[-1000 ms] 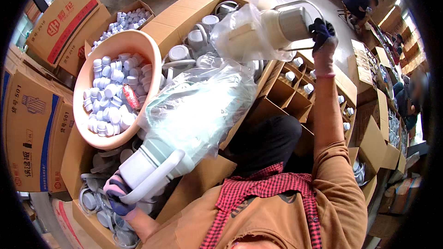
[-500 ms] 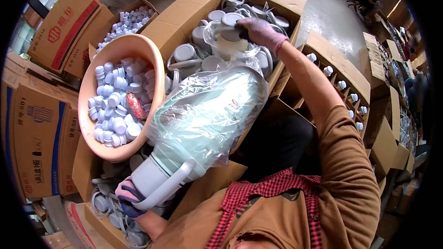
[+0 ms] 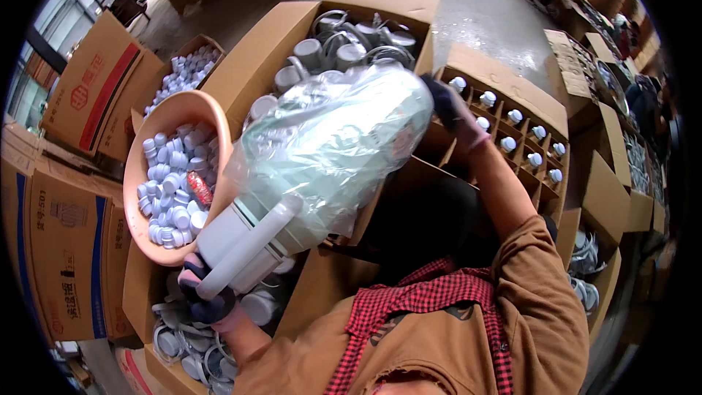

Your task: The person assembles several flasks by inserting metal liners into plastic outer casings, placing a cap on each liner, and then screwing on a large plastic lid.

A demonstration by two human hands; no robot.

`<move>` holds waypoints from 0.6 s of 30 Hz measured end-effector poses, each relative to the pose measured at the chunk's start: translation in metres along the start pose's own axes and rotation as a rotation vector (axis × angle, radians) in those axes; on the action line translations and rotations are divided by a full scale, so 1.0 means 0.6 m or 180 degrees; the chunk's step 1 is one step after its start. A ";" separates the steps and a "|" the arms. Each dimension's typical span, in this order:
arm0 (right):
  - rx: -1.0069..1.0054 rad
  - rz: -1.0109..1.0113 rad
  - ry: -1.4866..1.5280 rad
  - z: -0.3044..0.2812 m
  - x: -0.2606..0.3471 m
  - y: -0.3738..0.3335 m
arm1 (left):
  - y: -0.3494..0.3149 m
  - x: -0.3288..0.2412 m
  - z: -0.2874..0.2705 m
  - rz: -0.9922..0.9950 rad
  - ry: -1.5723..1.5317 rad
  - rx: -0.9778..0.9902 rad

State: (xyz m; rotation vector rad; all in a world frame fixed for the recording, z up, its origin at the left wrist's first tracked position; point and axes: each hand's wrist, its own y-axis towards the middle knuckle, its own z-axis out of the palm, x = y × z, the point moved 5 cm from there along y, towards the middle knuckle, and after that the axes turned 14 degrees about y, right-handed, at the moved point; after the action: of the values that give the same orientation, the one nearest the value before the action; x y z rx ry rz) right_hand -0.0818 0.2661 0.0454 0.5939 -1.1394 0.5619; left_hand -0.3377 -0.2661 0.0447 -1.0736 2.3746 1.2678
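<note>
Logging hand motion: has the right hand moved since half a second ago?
Yes: the right hand moved rightward and closer in, from over the neighbouring carton to the left edge of the divided carton, by the bagged vessel.

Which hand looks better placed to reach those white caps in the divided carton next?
Probably the right hand: it is beside the divided carton with the white caps. The left hand is farther off, holding the bagged green jug at its grey handle.
</note>
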 end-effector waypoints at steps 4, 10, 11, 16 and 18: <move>0.0207 -0.0434 0.0926 -0.151 0.143 -0.141 | 0.079 -0.199 0.090 0.1153 -0.1416 0.0140; -0.0308 -0.1921 -0.2628 -0.304 0.371 -0.389 | 0.003 -0.443 0.261 -0.0981 -0.5111 0.2799; -0.0376 -0.2038 -0.2926 -0.325 0.404 -0.424 | -0.025 -0.471 0.268 -0.1441 -0.5329 0.3210; -0.1642 -0.0969 -0.3247 -0.387 0.590 -0.510 | -0.173 -0.559 0.254 0.0475 -0.3438 0.4434; -0.1967 -0.1253 -0.2670 -0.348 0.584 -0.511 | -0.226 -0.602 0.223 0.0132 -0.3350 0.5538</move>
State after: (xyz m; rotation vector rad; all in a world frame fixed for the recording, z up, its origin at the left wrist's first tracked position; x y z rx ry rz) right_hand 0.3760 0.2284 0.2678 0.4903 -1.8175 -0.4362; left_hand -0.0058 -0.0297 0.0684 0.2249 1.5628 -0.4473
